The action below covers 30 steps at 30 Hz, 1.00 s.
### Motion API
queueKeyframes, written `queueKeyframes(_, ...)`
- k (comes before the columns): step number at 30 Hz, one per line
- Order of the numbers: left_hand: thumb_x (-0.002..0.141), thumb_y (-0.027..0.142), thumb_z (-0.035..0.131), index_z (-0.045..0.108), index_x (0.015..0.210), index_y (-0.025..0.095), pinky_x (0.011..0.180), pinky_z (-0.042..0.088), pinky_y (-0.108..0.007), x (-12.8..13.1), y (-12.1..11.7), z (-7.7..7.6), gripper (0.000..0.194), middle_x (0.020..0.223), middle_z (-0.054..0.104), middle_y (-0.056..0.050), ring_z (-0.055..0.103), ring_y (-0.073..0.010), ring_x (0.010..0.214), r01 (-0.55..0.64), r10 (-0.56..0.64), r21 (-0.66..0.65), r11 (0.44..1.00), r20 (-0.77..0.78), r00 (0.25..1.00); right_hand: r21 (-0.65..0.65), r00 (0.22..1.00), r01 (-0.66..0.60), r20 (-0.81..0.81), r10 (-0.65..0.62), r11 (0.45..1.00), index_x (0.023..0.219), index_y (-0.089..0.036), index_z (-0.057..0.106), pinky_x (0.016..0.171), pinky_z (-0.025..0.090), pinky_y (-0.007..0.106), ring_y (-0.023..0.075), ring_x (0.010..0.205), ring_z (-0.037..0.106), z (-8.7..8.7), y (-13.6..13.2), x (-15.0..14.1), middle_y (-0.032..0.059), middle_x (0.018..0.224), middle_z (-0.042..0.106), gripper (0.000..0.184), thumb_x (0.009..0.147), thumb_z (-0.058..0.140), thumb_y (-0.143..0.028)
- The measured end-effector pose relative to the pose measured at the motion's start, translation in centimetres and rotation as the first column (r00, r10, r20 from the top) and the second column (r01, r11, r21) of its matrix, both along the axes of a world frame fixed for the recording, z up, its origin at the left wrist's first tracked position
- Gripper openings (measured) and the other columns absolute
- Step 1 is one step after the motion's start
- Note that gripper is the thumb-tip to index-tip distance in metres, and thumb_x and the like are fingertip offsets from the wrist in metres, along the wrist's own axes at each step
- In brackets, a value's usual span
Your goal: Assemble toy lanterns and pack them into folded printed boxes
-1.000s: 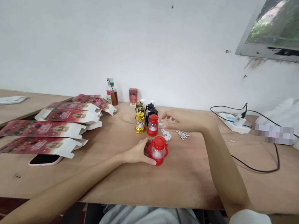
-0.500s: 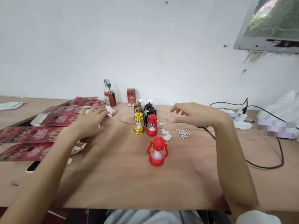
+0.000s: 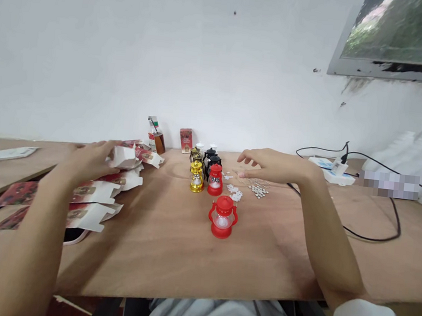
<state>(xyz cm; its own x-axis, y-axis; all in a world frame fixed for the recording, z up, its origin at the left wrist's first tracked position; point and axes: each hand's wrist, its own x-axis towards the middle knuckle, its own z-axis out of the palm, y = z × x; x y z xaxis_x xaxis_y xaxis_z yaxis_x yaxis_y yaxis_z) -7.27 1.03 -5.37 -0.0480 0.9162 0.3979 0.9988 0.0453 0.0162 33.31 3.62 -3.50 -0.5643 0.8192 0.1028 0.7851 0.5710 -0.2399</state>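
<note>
At the left, my left hand (image 3: 92, 159) is over the row of flattened red boxes (image 3: 82, 192) with white end flaps. Its fingers and thumb close around one flattened box, whose white end (image 3: 123, 157) sticks out to the right; the fingertips are partly hidden. My right hand (image 3: 266, 165) hovers with bent, parted fingers and holds nothing. It is above white round pieces (image 3: 258, 191) and small white pieces (image 3: 234, 192). A red toy lantern (image 3: 223, 218) stands alone in front. Behind it, another red lantern (image 3: 215, 181) and a gold lantern (image 3: 196, 178) lead a group including black lanterns (image 3: 213, 164).
Against the wall stand a red upright box (image 3: 186, 141) and a bottle of brown liquid (image 3: 157, 141). A dark phone-like object (image 3: 73, 235) lies partly under the boxes. At the right are a white power strip (image 3: 339, 177), a black cable (image 3: 372, 239) and white bundles (image 3: 410, 159).
My left hand has moved left along the flattened boxes, uncovering their white flaps, and now grips one. My right hand stays almost where it was. The lanterns have not moved on the table.
</note>
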Motion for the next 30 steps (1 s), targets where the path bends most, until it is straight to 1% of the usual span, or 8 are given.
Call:
queueKeyframes(2, 0.076, 0.046, 0.057, 0.044, 0.128, 0.019, 0.095, 0.038, -0.046, 1.8, -1.3, 1.5, 0.060, 0.118, 0.059, -0.010, 0.056, -0.0291, 0.106, -0.001, 0.004, 0.064, 0.998, -0.045, 0.999, 0.054, 0.996, -0.071, -0.053, 0.074, 0.996, 0.117, -0.020, 0.056, 0.083, 0.047, 0.039, 0.0269, 0.103, 0.058, -0.3, 0.3, -0.7, 0.0111, 0.117, 0.061, 0.048, 0.080, 0.055, -0.051)
queueKeyframes(5, 0.073, 0.042, 0.062, 0.043, 0.129, 0.024, 0.085, 0.044, -0.035, 5.0, -2.1, 3.2, 0.061, 0.122, 0.057, -0.006, 0.058, -0.0238, 0.098, 0.199, -0.209, 0.090, 0.976, 0.107, 0.972, 0.242, 0.933, -0.184, -0.264, 0.246, 0.953, 0.120, -0.023, 0.052, 0.088, 0.046, 0.041, 0.0249, 0.107, 0.056, -0.9, 0.8, -2.4, 0.0094, 0.125, 0.057, 0.042, 0.084, 0.052, -0.044)
queueKeyframes(8, 0.072, 0.033, 0.064, 0.035, 0.135, 0.023, 0.090, 0.042, -0.032, 8.5, -1.3, 4.0, 0.071, 0.136, 0.047, -0.009, 0.050, -0.0242, 0.116, 0.502, -0.513, 0.104, 0.858, 0.165, 0.842, 0.387, 0.791, -0.203, -0.477, 0.384, 0.899, 0.122, -0.025, 0.049, 0.088, 0.047, 0.039, 0.0212, 0.108, 0.055, -1.4, 0.9, -4.0, 0.0068, 0.129, 0.053, 0.038, 0.087, 0.049, -0.038)
queueKeyframes(12, 0.072, 0.022, 0.061, 0.025, 0.140, 0.019, 0.092, 0.041, -0.034, 12.8, 0.7, 4.4, 0.077, 0.135, 0.049, -0.012, 0.051, -0.0235, 0.116, 0.704, -0.704, 0.066, 0.707, 0.165, 0.691, 0.429, 0.722, -0.161, -0.563, 0.403, 0.889, 0.120, -0.024, 0.048, 0.084, 0.048, 0.038, 0.0204, 0.106, 0.056, -1.4, 0.6, -4.7, 0.0059, 0.122, 0.057, 0.039, 0.083, 0.055, -0.034)
queueKeyframes(17, 0.069, 0.017, 0.061, 0.034, 0.135, 0.020, 0.100, 0.032, -0.040, 16.5, 1.9, 3.8, 0.072, 0.126, 0.056, -0.010, 0.053, -0.0252, 0.110, 0.743, -0.750, 0.103, 0.662, 0.105, 0.653, 0.491, 0.803, -0.012, -0.514, 0.300, 0.871, 0.117, -0.023, 0.050, 0.081, 0.047, 0.036, 0.0208, 0.102, 0.057, -1.5, 0.6, -4.6, 0.0060, 0.120, 0.059, 0.038, 0.079, 0.053, -0.023)
queueKeyframes(21, 0.071, 0.021, 0.062, 0.041, 0.130, 0.023, 0.103, 0.026, -0.044, 17.0, 1.7, 3.4, 0.063, 0.119, 0.059, -0.007, 0.053, -0.0274, 0.109, 0.757, -0.770, 0.141, 0.638, 0.110, 0.629, 0.467, 0.857, 0.127, -0.495, 0.140, 0.875, 0.100, -0.020, 0.059, 0.077, 0.046, 0.034, 0.0198, 0.091, 0.061, -1.6, 0.9, -4.8, 0.0060, 0.102, 0.066, 0.021, 0.085, 0.045, -0.024)
queueKeyframes(25, 0.079, 0.024, 0.055, 0.041, 0.130, 0.023, 0.106, 0.021, -0.049, 16.5, 0.9, 3.5, 0.053, 0.132, 0.051, -0.009, 0.044, -0.0296, 0.121, 0.697, -0.718, 0.218, 0.684, 0.027, 0.696, 0.364, 0.746, 0.344, -0.666, -0.017, 0.865, 0.083, -0.019, 0.058, 0.070, 0.048, 0.035, 0.0181, 0.075, 0.062, -1.6, 1.5, -4.7, 0.0043, 0.080, 0.065, 0.019, 0.085, 0.045, -0.032)
queueKeyframes(30, 0.084, 0.043, 0.054, 0.034, 0.136, 0.022, 0.108, 0.022, -0.051, 17.4, 1.0, 3.2, 0.059, 0.146, 0.031, -0.013, 0.027, -0.0337, 0.135, 0.614, -0.693, 0.417, 0.670, 0.057, 0.718, 0.177, 0.539, 0.375, -0.840, -0.059, 0.910, 0.083, -0.019, 0.051, 0.058, 0.051, 0.031, 0.0159, 0.072, 0.063, -1.7, 2.2, -4.4, 0.0037, 0.083, 0.059, 0.010, 0.081, 0.045, -0.026)
